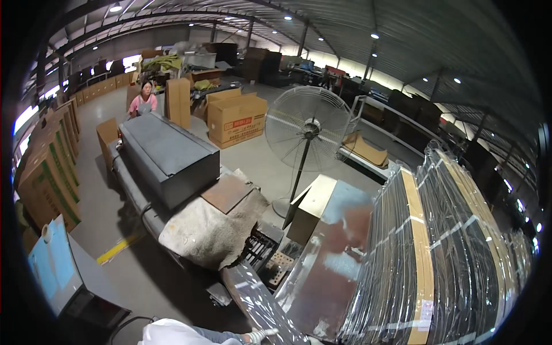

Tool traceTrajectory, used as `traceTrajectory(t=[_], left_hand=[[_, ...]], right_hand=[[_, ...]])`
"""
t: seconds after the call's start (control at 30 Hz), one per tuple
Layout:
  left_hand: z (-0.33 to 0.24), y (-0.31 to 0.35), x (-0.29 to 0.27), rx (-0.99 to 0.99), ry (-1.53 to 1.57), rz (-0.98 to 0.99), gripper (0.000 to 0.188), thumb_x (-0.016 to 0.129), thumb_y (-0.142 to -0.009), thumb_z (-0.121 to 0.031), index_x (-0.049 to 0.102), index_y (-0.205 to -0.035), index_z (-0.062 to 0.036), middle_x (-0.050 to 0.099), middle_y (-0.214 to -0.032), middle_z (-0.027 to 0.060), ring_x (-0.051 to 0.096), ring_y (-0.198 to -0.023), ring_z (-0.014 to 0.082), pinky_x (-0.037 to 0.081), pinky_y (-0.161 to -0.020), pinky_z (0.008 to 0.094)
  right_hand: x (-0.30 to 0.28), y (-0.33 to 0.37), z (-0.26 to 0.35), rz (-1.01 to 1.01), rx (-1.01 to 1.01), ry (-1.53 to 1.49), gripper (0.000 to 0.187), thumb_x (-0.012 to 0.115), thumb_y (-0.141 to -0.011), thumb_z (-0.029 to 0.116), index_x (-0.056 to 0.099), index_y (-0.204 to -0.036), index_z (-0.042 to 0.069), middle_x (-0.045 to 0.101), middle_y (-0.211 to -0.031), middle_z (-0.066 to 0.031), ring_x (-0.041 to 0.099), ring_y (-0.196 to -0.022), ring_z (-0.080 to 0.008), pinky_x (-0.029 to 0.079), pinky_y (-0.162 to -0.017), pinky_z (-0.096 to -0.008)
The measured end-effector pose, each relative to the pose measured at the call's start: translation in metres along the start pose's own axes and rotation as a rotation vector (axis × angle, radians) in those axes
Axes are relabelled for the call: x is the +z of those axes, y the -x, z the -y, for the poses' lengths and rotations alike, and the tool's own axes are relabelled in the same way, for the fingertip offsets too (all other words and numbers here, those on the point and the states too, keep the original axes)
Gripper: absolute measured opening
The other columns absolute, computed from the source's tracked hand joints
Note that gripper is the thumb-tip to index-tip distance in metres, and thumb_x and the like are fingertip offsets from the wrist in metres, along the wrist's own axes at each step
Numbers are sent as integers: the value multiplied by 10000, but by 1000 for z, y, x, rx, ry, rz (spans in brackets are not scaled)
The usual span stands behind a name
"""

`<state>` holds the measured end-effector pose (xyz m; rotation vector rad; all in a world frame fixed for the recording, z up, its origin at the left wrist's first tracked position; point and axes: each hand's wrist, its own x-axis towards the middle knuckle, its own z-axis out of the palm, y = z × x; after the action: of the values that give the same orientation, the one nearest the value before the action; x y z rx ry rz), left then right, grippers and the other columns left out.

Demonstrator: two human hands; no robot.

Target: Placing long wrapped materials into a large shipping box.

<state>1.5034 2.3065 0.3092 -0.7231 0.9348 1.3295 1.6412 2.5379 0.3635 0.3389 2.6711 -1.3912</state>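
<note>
My left hand (261, 335), in a pale glove, is at the lower edge with its fingers over the left edge of a long dark panel (259, 299) wrapped in clear plastic. The hand grips that edge, though its underside and thumb are hidden. The panel slants away toward a workbench, its far end beside a piece of worn, pale padded cloth (201, 233). Just right of the panel are a black tray of dark slotted parts (260, 248) and a perforated block (280, 265). My right hand does not show.
A large dark metal cabinet (167, 152) lies on the bench, with a co-worker (144, 103) at its far end. Tall stacks of plastic-wrapped panels (391, 247) stand at right, beside a rust-stained tabletop (339, 259). A pedestal fan (310, 129) and cardboard box (237, 118) are behind.
</note>
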Motion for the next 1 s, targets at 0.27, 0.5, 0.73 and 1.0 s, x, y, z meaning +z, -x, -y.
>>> traceTrajectory(t=[0.27,0.5,0.73,1.0], left_hand=[[-82,-24,-62,783,556,180,545,624,-958,-417,469,-1417,-169,596,-1333,91,552,-1224,326,433,-1019,600],[-128,-48,-79,611,537,119,562,726,-879,-435,493,-1337,-208,636,-1252,93,598,-1132,337,483,-903,615],[-131,-11,-39,500,606,-48,513,780,-847,-287,551,-1298,-199,657,-1199,94,619,-1075,345,485,-904,608],[-216,-46,-65,632,491,14,731,715,-763,-676,572,-1307,-208,550,-1376,70,525,-1199,336,459,-961,581]], right_hand=[[34,-150,94,33,-95,591,733,859,-653,356,571,-1289,133,683,-1078,-180,653,-1024,-377,522,-907,-459],[30,-185,108,-16,-141,637,709,877,-611,333,592,-1206,75,671,-1064,-177,658,-1006,-346,518,-884,-444],[28,-190,83,1,13,679,693,873,-620,379,605,-1192,95,684,-1061,-175,661,-997,-358,527,-868,-456],[-40,-226,147,-530,-542,667,436,708,-730,143,616,-1137,17,639,-1109,-192,610,-997,-344,478,-908,-459]])
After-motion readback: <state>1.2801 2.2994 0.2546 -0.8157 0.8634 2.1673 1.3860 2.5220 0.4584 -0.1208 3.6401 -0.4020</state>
